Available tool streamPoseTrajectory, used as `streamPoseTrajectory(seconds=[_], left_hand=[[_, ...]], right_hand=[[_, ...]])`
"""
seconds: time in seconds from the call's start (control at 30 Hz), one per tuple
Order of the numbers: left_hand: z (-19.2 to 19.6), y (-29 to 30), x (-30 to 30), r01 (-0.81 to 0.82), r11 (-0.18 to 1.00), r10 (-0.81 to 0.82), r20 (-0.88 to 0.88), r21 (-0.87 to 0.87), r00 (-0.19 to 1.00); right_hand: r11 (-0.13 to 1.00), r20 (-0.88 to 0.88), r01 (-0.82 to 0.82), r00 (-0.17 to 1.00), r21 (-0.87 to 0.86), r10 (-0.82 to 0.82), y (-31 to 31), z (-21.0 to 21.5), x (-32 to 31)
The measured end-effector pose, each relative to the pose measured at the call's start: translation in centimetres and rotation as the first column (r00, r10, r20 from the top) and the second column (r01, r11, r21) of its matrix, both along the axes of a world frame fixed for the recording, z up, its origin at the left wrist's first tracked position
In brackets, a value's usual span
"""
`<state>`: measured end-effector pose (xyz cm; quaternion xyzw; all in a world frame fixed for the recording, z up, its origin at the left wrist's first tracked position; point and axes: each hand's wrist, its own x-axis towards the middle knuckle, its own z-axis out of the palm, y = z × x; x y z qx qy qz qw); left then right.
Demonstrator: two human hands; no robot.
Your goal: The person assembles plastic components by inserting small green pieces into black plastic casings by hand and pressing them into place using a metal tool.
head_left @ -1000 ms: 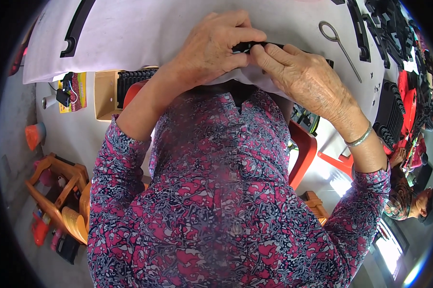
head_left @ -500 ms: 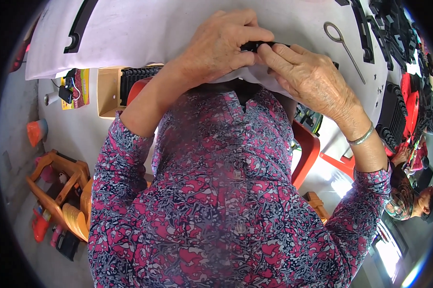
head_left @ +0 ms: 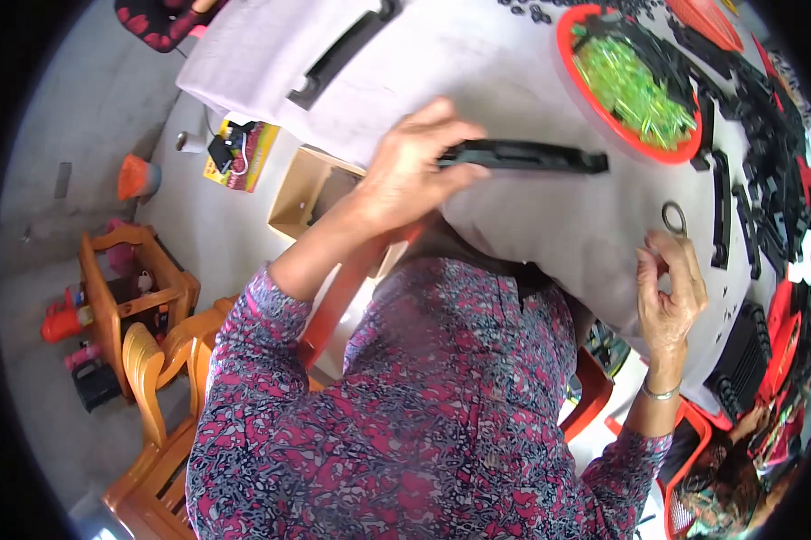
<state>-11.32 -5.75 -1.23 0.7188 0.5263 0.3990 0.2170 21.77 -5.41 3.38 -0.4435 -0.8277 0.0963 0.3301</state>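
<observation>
Seen from the head camera, looking down, much of the lower table edge is hidden behind the person's patterned red and grey blouse, and the fisheye rim cuts off the far corners. The left hand (head_left: 414,175) is closed around one end of a long, flat black plastic bar (head_left: 522,157), thumb on top and fingers under it; the bar juts out to the right, level above the white cloth (head_left: 513,81) that covers the table. The right hand (head_left: 668,292) hovers lower right, fingers curled, thumb and forefinger pinched together near a small metal ring (head_left: 674,217) lying on the cloth. Whether the pinch holds anything is too small to tell. A silver bracelet (head_left: 659,392) circles that wrist.

Farther back sits a round red tray (head_left: 572,67) with shiny green pieces and black parts heaped in it. More black bars (head_left: 720,211) lie scattered along the right side, crowding the cloth. Another black handle-shaped piece (head_left: 338,56) lies top left. Below the table at left stands an open cardboard box (head_left: 311,193), partly blocked by the left forearm. On the grey floor are orange chairs (head_left: 158,360) and a small orange cone (head_left: 137,176). Another person shows partly at lower right, cut off by the rim.
</observation>
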Motion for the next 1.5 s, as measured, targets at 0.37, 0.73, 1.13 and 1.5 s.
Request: streamPoseTrajectory(seconds=[0.37, 0.73, 1.13, 1.5], left_hand=[[-4.3, 1.3, -9.6, -0.690, 0.650, 0.758, -0.223, 0.318, 0.612], [-6.8, 3.5, -9.8, -0.748, 0.549, 0.834, -0.182, 0.372, 0.521], [-7.5, 3.1, -13.4, -0.695, 0.622, 0.782, -0.229, 0.362, 0.580], [-6.6, 3.0, -12.0, -0.734, 0.554, 0.832, -0.227, 0.392, 0.506]], right_hand=[[0.974, -0.177, 0.174, 0.964, -0.146, -0.199, -0.1, -6.2, 1.2], [0.896, -0.208, 0.359, 0.885, -0.261, -0.416, 0.1, -5.6, 4.7], [0.689, 0.031, 0.725, 0.689, 0.000, -0.724, 7.2, -5.1, 18.1], [0.685, 0.034, 0.722, 0.690, -0.099, -0.723, 9.6, -6.8, 17.0]])
